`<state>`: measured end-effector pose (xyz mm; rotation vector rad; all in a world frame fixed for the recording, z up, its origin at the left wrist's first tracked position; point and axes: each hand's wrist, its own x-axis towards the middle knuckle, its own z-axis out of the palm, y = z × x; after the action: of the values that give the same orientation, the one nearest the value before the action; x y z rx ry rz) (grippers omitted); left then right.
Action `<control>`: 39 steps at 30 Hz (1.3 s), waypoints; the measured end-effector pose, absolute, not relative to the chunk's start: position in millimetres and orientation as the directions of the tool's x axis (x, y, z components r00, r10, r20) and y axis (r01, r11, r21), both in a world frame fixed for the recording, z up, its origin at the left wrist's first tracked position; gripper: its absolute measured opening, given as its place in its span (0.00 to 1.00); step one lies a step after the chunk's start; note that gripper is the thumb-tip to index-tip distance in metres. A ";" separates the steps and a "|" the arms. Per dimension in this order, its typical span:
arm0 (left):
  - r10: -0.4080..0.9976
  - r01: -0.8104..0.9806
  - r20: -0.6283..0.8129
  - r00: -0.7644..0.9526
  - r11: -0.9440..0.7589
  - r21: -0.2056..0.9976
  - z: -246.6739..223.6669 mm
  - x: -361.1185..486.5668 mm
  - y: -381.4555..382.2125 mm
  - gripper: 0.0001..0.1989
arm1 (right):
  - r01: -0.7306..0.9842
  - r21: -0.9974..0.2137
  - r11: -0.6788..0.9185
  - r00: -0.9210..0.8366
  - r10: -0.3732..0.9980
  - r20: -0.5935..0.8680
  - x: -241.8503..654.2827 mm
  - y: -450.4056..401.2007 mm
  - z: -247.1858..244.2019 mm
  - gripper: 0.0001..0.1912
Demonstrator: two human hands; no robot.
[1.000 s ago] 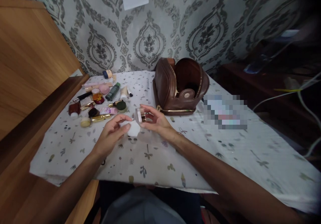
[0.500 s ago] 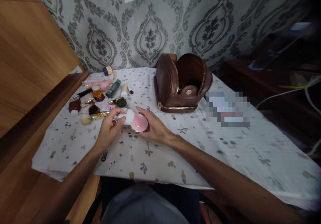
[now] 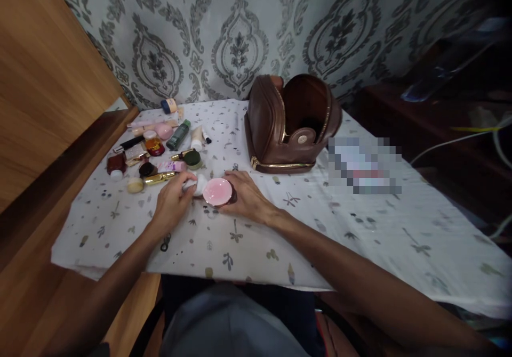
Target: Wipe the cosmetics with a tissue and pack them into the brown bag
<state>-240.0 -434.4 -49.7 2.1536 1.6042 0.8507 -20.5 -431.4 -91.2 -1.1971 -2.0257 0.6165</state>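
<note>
My right hand [image 3: 247, 198] holds a round cosmetic jar with a glossy pink face [image 3: 217, 191] and a shiny rim, tilted toward me, fingers curled around its right side. Just left of it my left hand [image 3: 175, 200] pinches a crumpled white cloth [image 3: 199, 185], perhaps a tissue, which lies close against the jar's left edge. Both hands are just above the patterned tablecloth. Nearest to my left hand are a gold tube [image 3: 160, 178], a pink and white tube [image 3: 172, 167] and a dark green round jar [image 3: 193, 159].
A brown leather bag [image 3: 272, 125] stands unzipped at the back. Left of it lie several cosmetics, among them a green bottle [image 3: 178, 136], an amber jar [image 3: 154, 146] and a cream tube [image 3: 197, 138]. A blurred-out flat object [image 3: 364, 166] is on the right. A wooden panel [image 3: 52, 42] borders the left.
The white cloth has come off the jar's pink face to its left edge, leaving the face uncovered. The jar has turned slightly. The view has tilted down a little.
</note>
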 end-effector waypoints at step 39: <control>0.486 0.527 0.509 0.710 -0.847 0.072 -9.9 -220.1 -465.3 0.20 | -0.247 -0.969 0.007 -0.315 0.945 0.087 -22.0 -431.8 -76.4 0.54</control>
<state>-220.1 -465.3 -9.9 2.9772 0.8834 0.8500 -22.0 -431.8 -76.4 -0.8152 -1.2729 1.5133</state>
